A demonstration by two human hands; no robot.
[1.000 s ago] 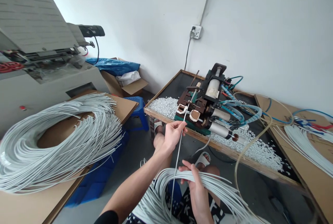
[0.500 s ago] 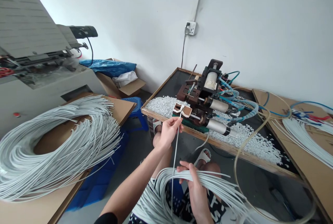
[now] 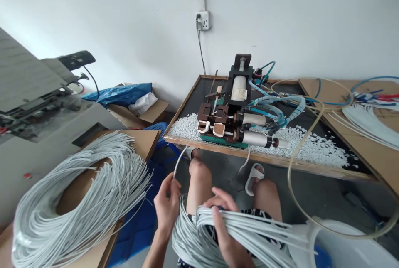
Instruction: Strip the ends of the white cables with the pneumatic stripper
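Note:
My left hand (image 3: 167, 205) pinches a single grey-white cable (image 3: 180, 161) that curves up toward the table edge, its tip free in the air. My right hand (image 3: 222, 222) grips a looped bundle of the same cables (image 3: 249, 234) lying across my lap. Ahead on the wooden-framed table (image 3: 264, 158) stands a small pneumatic stripping machine (image 3: 232, 120) with two white jaws at its front, about a forearm's length beyond my left hand. White snippets of insulation (image 3: 305, 147) are piled around it.
A big coil of grey cables (image 3: 81, 201) rests on cardboard at the left, beside a grey machine (image 3: 37, 106). Blue and clear air hoses (image 3: 293, 106) loop over the table. More cables (image 3: 370, 122) lie at the far right. A white bucket (image 3: 349, 247) sits at lower right.
My left hand has pulled the single cable back from the machine's jaws and down to my left knee. The view has swung to the right.

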